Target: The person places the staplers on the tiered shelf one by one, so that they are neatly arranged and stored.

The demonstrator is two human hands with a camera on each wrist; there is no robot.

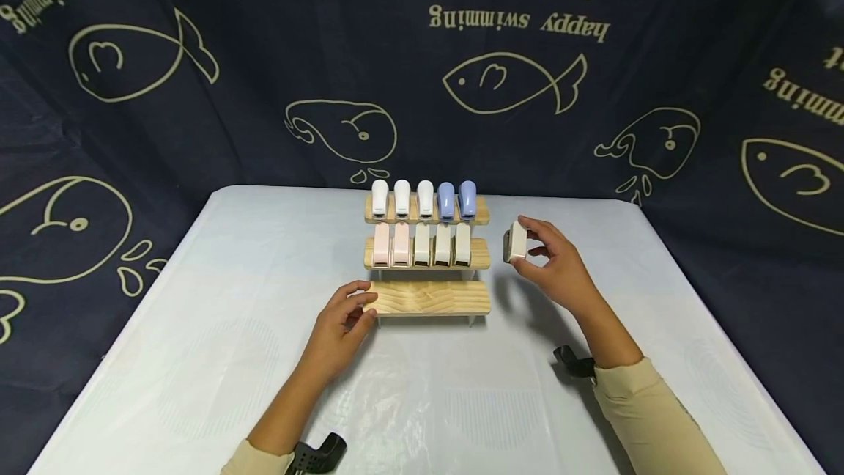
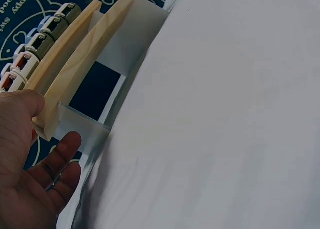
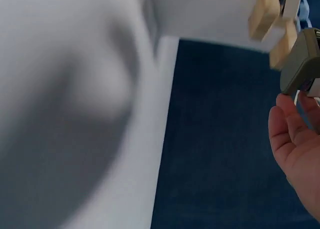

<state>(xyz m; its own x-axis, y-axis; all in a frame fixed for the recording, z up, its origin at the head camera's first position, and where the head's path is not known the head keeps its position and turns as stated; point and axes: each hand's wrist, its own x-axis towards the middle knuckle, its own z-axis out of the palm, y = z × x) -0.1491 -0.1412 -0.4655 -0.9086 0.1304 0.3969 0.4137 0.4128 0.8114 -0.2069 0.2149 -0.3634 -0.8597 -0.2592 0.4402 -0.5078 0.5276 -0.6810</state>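
Observation:
Thumb and fingers of my left hand (image 1: 338,332) curl round the left end of the bare front shelf (image 1: 428,297) of a three-tier wooden rack. In the left wrist view, two fingers (image 2: 65,149) hang loose beside its clear support (image 2: 82,129). To the right of the rack, my right hand (image 1: 557,262) pinches a cream mini stapler (image 1: 519,241) above the table, its dark end toward the rack. Two pink staplers (image 1: 382,244) and three cream ones (image 1: 442,245) stand on the middle shelf (image 1: 480,255). Three white staplers (image 1: 402,198) and two blue ones (image 1: 467,199) fill the top shelf (image 1: 483,210).
A white-covered table (image 1: 217,299) bears the rack near its far side. Dark blue cloth (image 1: 409,35) printed with fish and whales hangs behind and beside it. Black wrist bands (image 1: 572,362) sit on both forearms.

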